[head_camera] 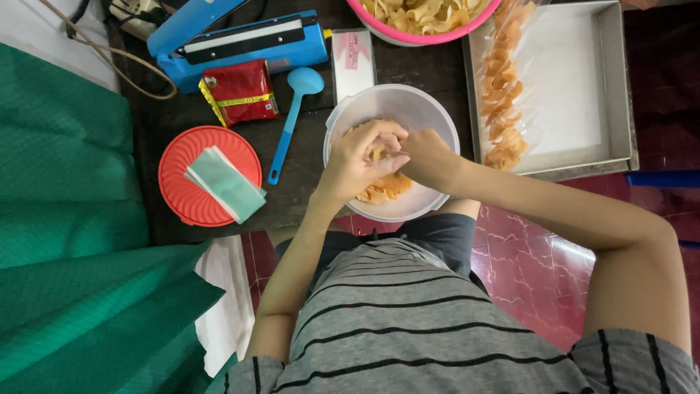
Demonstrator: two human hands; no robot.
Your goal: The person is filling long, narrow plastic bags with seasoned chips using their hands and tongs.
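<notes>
I see my left hand (362, 157) and right hand (425, 157) meeting, fingertips touching, over the translucent bowl (343, 117). Both are curled around something small between them; I cannot tell what it is. Orange chips (386, 187) lie in the bowl directly beneath my hands. Beyond my right hand sits a metal tray (620, 87); out past my left, a blue scoop (293, 117) and red lid (182, 197).

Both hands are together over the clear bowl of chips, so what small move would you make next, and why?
Probably lift the gathered chips toward the clear bag in the metal tray. Both the left hand and right hand are bunched over chips in the clear bowl, and that bag, already partly filled, lies just to the right.
</notes>
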